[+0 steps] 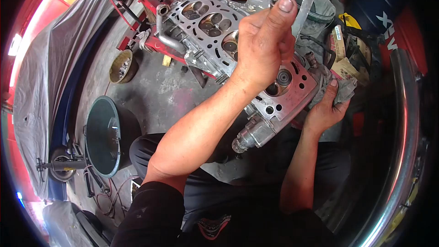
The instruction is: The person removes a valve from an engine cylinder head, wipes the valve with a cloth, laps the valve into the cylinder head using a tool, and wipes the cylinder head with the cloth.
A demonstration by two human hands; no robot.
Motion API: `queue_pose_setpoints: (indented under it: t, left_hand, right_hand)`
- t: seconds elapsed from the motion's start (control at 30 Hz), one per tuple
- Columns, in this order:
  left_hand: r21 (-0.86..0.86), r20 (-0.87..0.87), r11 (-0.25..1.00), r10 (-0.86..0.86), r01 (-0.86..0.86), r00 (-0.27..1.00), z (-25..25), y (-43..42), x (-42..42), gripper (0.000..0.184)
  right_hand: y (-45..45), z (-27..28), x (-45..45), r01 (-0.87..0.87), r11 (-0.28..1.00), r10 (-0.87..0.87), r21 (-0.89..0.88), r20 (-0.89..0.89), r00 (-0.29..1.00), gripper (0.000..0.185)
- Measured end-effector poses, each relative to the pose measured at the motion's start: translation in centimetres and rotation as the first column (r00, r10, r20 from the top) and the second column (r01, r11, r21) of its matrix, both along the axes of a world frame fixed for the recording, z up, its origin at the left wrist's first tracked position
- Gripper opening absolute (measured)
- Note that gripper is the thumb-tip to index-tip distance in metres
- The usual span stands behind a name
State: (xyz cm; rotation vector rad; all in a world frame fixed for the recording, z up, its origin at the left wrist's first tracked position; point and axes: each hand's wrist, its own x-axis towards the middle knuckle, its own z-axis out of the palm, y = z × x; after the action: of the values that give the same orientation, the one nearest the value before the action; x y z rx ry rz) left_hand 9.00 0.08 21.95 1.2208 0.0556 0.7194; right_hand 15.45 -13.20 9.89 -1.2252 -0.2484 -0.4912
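A metal cylinder head (292, 96) lies slanted across the upper middle, its flat face up, showing round combustion chambers with valves. My left hand (267, 41) is over its middle, hiding part of that face. The fingers are curled in and the thumb lies along the top; whatever they hold, if anything, is hidden. At the cylinder head's right end, my right hand (327, 107) grips a crumpled grey rag (344, 90), thumb on top. A bent metal pipe (170, 41) and a cylindrical housing (251, 135) stick out from the near side.
A dark green bucket (104, 137) and a smaller tub of small parts (122, 67) stand on the concrete floor at left. Red metal framing (137, 0) rises behind. Boxes (340, 41) and a blue drum (377, 7) are at right. A grey cover (50, 64) drapes the left side.
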Motion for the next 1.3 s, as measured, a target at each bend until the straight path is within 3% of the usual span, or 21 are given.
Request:
queue_pose_setpoints:
  t: [0.13,0.37,0.5,0.57,0.63,0.7,0.77,0.83,0.87,0.9,0.97,1.03,1.1,1.13,1.23,1.27,1.3]
  left_hand:
    - [-0.064,-0.034,0.993,-0.098,0.095,0.995,0.1,0.8,-0.5,0.056]
    - [-0.030,0.027,1.000,-0.005,0.006,1.000,-0.1,0.1,-0.5,0.056]
    - [0.144,-0.014,0.983,-0.113,0.114,0.993,0.2,-1.0,-1.1,0.051]
    - [0.428,-0.033,0.900,-0.073,0.080,0.997,0.3,-1.9,-0.9,0.043]
    - [0.457,-0.108,0.872,-0.142,0.176,0.984,-0.2,-2.6,0.0,0.036]
    - [0.583,-0.159,0.740,-0.302,0.336,0.940,-0.2,-3.4,1.2,0.035]
    - [0.557,-0.290,0.705,-0.330,0.439,0.898,0.7,-3.8,2.0,0.038]
    - [0.557,-0.516,0.688,-0.151,0.464,0.843,1.8,-4.1,3.0,0.041]
    - [0.472,-0.542,0.742,-0.182,0.477,0.820,2.0,-4.2,3.6,0.040]
    - [0.473,-0.560,0.729,-0.185,0.495,0.808,2.3,-4.4,4.0,0.040]
    - [0.518,-0.743,0.645,0.016,0.561,0.669,2.8,-5.0,4.8,0.041]
    - [0.534,-0.756,0.610,0.035,0.585,0.654,2.4,-5.7,5.2,0.042]
    - [0.629,-0.653,0.590,0.047,0.506,0.756,1.7,-6.2,5.3,0.042]
    - [0.629,-0.660,0.582,0.048,0.516,0.750,1.5,-6.3,5.4,0.042]
    - [0.589,-0.622,0.622,-0.057,0.516,0.781,1.2,-5.8,5.6,0.043]
    - [0.731,-0.572,0.441,-0.019,0.521,0.820,1.2,-5.3,5.8,0.044]
    - [0.789,-0.545,0.338,-0.003,0.514,0.839,1.4,-4.7,5.6,0.044]
  right_hand:
    - [0.0,-0.3,0.0,-0.010,1.000,0.010,0.023,0.001,1.000,0.030]
    - [0.0,-0.4,0.1,0.029,1.000,-0.029,-0.007,0.000,1.000,0.030]
    - [0.1,-0.2,0.0,0.016,1.000,-0.016,0.016,-0.045,0.999,0.032]
    - [-0.1,0.1,-0.2,0.023,1.000,-0.023,-0.006,-0.057,0.998,0.032]
    - [0.3,0.6,-0.3,0.029,0.999,-0.029,0.040,-0.002,1.000,0.033]
    - [-0.3,-0.5,-0.1,0.027,0.998,-0.024,0.052,-0.054,0.998,0.035]
    - [-0.4,-0.3,-0.1,-0.085,0.991,0.084,0.102,0.018,0.996,0.039]
    - [-0.4,0.9,-0.3,-0.133,0.973,0.136,0.190,0.000,0.991,0.039]
    - [-0.5,0.9,-0.3,-0.153,0.976,0.161,0.157,-0.040,0.986,0.039]
    - [-0.6,0.9,-0.2,-0.175,0.976,0.186,0.126,-0.079,0.979,0.039]
    - [-0.9,0.9,0.0,-0.128,0.986,0.138,0.102,-0.099,0.985,0.038]
    - [-1.2,1.2,0.0,-0.118,0.993,0.120,0.023,-0.139,0.983,0.038]
    - [-1.1,1.0,0.2,-0.096,0.995,0.101,0.042,-0.155,0.983,0.036]
    - [-1.1,0.8,0.2,-0.102,0.994,0.109,0.048,-0.148,0.983,0.036]
    - [-0.9,0.3,0.4,-0.087,0.995,0.093,0.052,-0.133,0.987,0.036]
    - [-0.8,0.3,0.3,-0.071,0.996,0.076,0.047,-0.116,0.990,0.036]
    - [-0.8,0.3,0.2,-0.075,0.996,0.080,0.052,-0.117,0.990,0.036]
